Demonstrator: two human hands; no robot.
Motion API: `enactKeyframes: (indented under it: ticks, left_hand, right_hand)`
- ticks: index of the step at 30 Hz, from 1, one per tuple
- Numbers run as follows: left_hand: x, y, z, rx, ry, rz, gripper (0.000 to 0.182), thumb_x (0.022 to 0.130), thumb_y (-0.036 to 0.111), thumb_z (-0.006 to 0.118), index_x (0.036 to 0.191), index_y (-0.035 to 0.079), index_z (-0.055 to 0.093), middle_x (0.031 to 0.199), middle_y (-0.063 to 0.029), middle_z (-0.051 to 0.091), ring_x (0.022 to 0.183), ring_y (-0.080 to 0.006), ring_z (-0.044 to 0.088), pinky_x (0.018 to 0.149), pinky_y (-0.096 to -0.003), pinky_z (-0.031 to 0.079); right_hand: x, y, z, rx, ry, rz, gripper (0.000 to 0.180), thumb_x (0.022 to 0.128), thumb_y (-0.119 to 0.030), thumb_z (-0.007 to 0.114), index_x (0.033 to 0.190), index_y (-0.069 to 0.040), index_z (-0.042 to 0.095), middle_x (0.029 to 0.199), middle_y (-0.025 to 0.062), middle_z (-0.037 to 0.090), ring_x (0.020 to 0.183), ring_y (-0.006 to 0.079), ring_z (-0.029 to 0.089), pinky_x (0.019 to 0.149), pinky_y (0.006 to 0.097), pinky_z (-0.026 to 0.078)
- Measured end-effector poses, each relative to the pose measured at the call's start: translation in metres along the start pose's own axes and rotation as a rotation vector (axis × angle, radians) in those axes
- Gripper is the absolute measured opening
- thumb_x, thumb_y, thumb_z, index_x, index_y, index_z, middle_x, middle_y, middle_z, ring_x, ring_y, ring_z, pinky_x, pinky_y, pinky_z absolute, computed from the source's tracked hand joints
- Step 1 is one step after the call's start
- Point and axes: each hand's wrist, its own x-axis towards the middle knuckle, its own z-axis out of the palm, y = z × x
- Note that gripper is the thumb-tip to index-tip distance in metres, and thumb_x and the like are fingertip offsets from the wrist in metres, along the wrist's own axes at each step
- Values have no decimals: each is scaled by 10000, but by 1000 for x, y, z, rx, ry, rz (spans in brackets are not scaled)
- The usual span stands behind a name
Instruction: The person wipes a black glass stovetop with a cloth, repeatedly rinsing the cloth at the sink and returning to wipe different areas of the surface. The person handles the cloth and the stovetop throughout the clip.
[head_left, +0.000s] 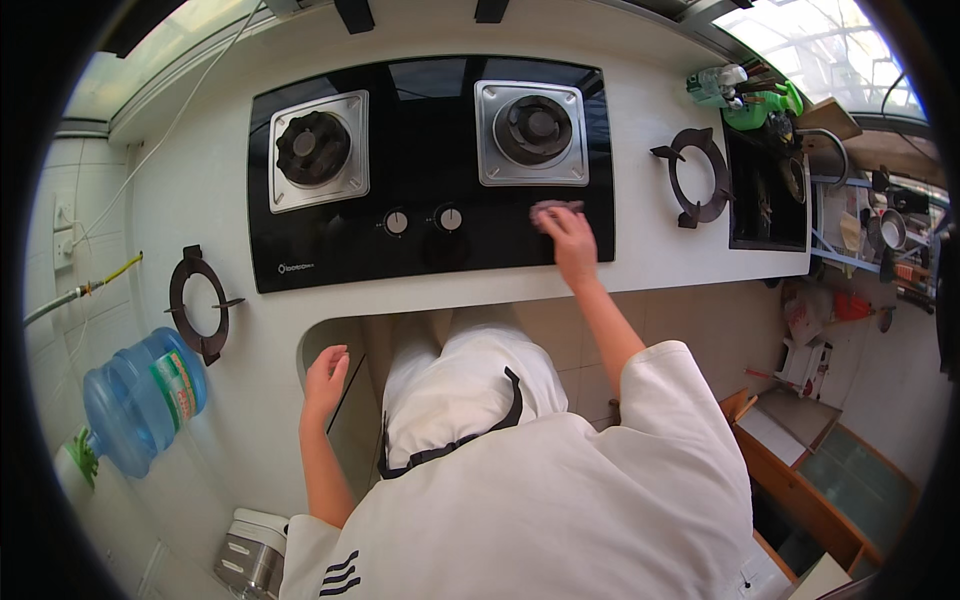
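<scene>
A purple-grey cloth (553, 211) lies under the fingers of my right hand (574, 244), pressed to the black glass top of a two-burner gas hob (420, 150). That spot is below the right burner (534, 129) and to the right of two round control knobs (450, 219). The left burner (313, 148) sits bare in its square steel plate. My left hand (325, 381) hangs near the counter's curved front edge, holding nothing, its fingers loosely bent and partly apart.
One cast-iron pan support (198, 304) rests left of the hob, another (697, 178) right of it. Beyond is a dark sink (761, 202) with bottles (709, 86) behind. A blue water bottle (146, 401) lies on the left counter. A gas hose (82, 289) crosses the left side.
</scene>
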Motion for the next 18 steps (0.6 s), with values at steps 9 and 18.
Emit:
enactKeyframes:
  ticks: [9, 18]
  left_hand:
    - [-12, -17, 19, 178, -23, -128, 322, 950, 201, 614, 1204, 4, 607, 1086, -165, 686, 1011, -279, 659, 867, -372, 515]
    - [-7, -20, 8, 25, 48, -60, 310, 954, 186, 604, 1198, -4, 610, 1052, -146, 697, 1003, -252, 665, 868, -368, 517]
  right_hand:
    - [41, -40, 49, -116, 114, 245, 340, 865, -70, 623, 1204, -80, 635, 999, 104, 586, 956, 305, 563, 832, 434, 446]
    - [39, 7, 23, 0, 106, 122, 240, 849, -98, 661, 1078, -137, 722, 838, 62, 580, 803, 276, 579, 688, 406, 447]
